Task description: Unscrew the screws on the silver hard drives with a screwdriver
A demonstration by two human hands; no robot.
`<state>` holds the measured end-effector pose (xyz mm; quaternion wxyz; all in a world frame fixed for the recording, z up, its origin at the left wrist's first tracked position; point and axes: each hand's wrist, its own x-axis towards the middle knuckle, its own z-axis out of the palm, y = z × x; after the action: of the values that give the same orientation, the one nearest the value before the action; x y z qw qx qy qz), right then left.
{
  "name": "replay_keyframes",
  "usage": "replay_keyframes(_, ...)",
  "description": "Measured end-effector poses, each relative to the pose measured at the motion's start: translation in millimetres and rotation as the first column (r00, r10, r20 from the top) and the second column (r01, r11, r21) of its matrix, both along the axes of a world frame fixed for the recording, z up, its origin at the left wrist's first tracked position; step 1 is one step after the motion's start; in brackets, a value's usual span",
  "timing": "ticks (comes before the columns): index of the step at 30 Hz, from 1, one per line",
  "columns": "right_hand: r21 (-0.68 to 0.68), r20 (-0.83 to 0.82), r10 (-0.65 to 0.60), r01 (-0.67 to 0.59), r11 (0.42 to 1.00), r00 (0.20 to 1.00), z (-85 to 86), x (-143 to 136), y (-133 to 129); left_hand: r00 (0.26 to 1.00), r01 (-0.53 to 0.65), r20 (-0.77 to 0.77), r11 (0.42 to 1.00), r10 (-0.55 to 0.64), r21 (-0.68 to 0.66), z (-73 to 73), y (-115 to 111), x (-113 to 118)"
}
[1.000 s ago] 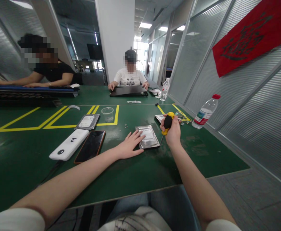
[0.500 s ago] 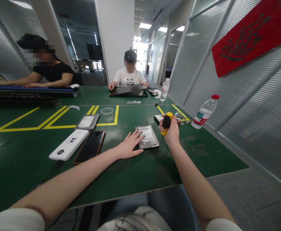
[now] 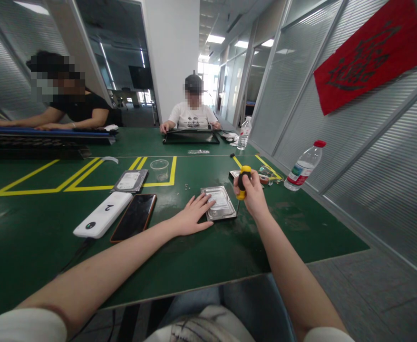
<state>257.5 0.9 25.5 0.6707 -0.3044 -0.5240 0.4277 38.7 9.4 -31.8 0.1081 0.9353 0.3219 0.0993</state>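
A silver hard drive (image 3: 223,203) lies on the green table before me, label side up. Resting on its left part is my left hand (image 3: 194,216), open, with the fingers spread flat. My right hand (image 3: 251,194) is closed round the yellow and black handle of a screwdriver (image 3: 244,183). The thin shaft points down beside the drive's right edge; I cannot tell whether its tip touches the drive. A second hard drive (image 3: 234,175) lies behind my right hand, partly hidden by it.
Left of the drive are a phone (image 3: 134,217), a white power bank (image 3: 103,216), another hard drive (image 3: 130,181) and a clear plastic cup (image 3: 160,170). A water bottle (image 3: 305,166) stands at the right edge. Two people (image 3: 193,111) sit across the table, one holding a dark panel.
My right hand and the screwdriver handle have shifted slightly left, and the handle stands more upright. My left hand stays put. The person opposite has lowered a dark sheet.
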Motion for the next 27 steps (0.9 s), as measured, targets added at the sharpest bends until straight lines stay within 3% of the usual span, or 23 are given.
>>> replay_keyframes(8,-0.031,0.076,-0.004,0.007,0.999,0.997,1.8,3.8,-1.5,1.0,0.003,0.02,1.0,-0.003,0.001,-1.2,0.4,-1.0)
replay_keyframes(16,-0.036,0.007,0.063,-0.063,0.997,0.998,6.1,3.7,-4.5,1.0,0.007,0.019,1.0,-0.007,-0.01,-0.7,-0.1,-1.9)
replay_keyframes(22,-0.013,0.045,-0.007,0.007,1.0,0.999,4.8,5.4,-4.5,1.0,0.003,0.01,1.0,-0.003,-0.003,-0.1,-0.3,-0.7)
replay_keyframes(27,-0.021,0.007,0.018,-0.018,1.0,1.0,7.7,4.2,-6.4,1.0,0.006,0.02,1.0,-0.006,-0.006,0.2,-0.6,-1.3)
